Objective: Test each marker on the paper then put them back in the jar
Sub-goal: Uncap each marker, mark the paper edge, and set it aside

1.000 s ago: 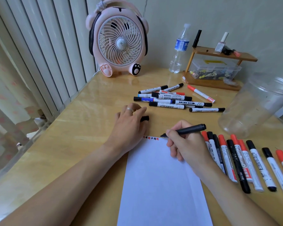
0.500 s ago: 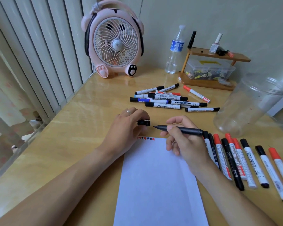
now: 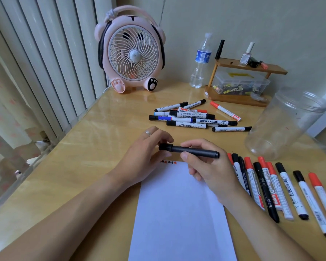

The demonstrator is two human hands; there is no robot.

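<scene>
A black marker (image 3: 196, 151) lies level above the top edge of the white paper (image 3: 179, 213). My right hand (image 3: 209, 168) grips its barrel. My left hand (image 3: 143, 159) pinches the black cap (image 3: 165, 147), which sits on the marker's tip. Small red and black test marks (image 3: 168, 162) line the paper's top edge. The clear plastic jar (image 3: 284, 125) lies tilted at the right with no markers inside. A row of several red- and black-capped markers (image 3: 271, 187) lies right of the paper. A loose pile of several more markers (image 3: 196, 117) lies beyond my hands.
A pink animal-shaped fan (image 3: 130, 55) stands at the back of the wooden table (image 3: 94, 151). Beside it are a water bottle (image 3: 200, 63) and a small wooden shelf (image 3: 243, 83) with a clear box and nail polish. Vertical blinds run along the left edge.
The right hand lifted the marker off the paper and swung its tip left. The left hand brought the cap onto the tip.
</scene>
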